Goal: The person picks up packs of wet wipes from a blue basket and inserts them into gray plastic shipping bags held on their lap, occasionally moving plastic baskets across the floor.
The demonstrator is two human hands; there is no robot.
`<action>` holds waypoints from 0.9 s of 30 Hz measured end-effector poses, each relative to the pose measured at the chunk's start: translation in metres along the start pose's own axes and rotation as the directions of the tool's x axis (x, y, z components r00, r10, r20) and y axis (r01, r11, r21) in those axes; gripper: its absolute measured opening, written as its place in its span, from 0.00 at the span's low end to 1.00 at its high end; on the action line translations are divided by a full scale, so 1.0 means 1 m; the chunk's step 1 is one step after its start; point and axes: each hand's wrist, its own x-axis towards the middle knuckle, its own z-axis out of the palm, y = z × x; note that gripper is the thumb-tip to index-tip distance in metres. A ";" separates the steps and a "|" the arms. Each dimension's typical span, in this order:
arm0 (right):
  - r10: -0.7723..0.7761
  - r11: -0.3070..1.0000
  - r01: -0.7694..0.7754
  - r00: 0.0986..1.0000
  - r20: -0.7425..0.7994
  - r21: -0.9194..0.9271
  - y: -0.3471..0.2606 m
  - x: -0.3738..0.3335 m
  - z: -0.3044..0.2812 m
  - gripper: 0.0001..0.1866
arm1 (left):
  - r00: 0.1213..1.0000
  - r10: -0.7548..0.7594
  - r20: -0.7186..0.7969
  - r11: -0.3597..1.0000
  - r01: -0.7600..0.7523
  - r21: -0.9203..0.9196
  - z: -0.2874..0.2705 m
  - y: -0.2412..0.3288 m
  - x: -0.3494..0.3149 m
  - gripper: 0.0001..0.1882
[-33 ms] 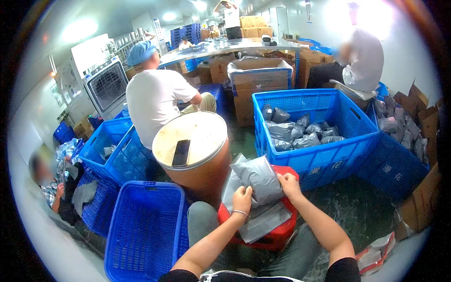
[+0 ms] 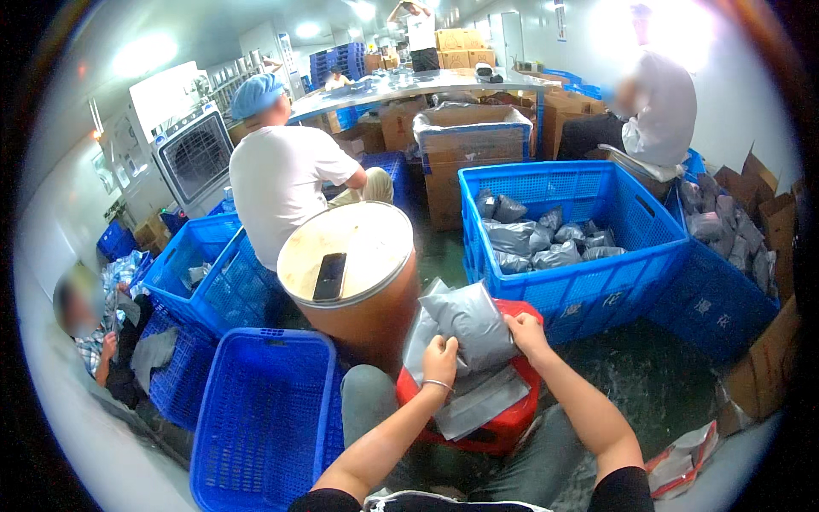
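A metal counter crosses the far side. Near, left fingers and right fingers pinch a grey bag over a red stand. A drum bearing a phone blocks the way farther left, a blue crate of parcels farther right.

Plump grey plastic bag, just right of centre in the frame's lower half.
Smooth and slightly shiny, it bulges, its contents hidden, and sits tilted, pinched at its lower left by the left hand and at its right edge by the right hand; flat grey bags lie beneath, toward the frame's lower edge.
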 end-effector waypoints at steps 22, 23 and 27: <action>-0.386 0.800 0.224 0.902 0.192 0.556 -0.087 -0.055 -0.004 0.55 | 0.988 0.065 0.142 0.805 0.032 -0.593 -0.023 -0.027 -0.005 0.20; -0.311 0.783 0.141 0.932 0.186 0.606 -0.090 -0.055 -0.014 0.55 | 0.988 0.014 0.154 0.832 0.074 -0.549 -0.027 -0.021 -0.009 0.20; -0.290 0.555 0.314 0.941 -0.175 0.770 -0.134 -0.063 -0.062 0.51 | 0.976 0.140 0.167 0.795 -0.010 -0.607 -0.026 -0.010 -0.017 0.19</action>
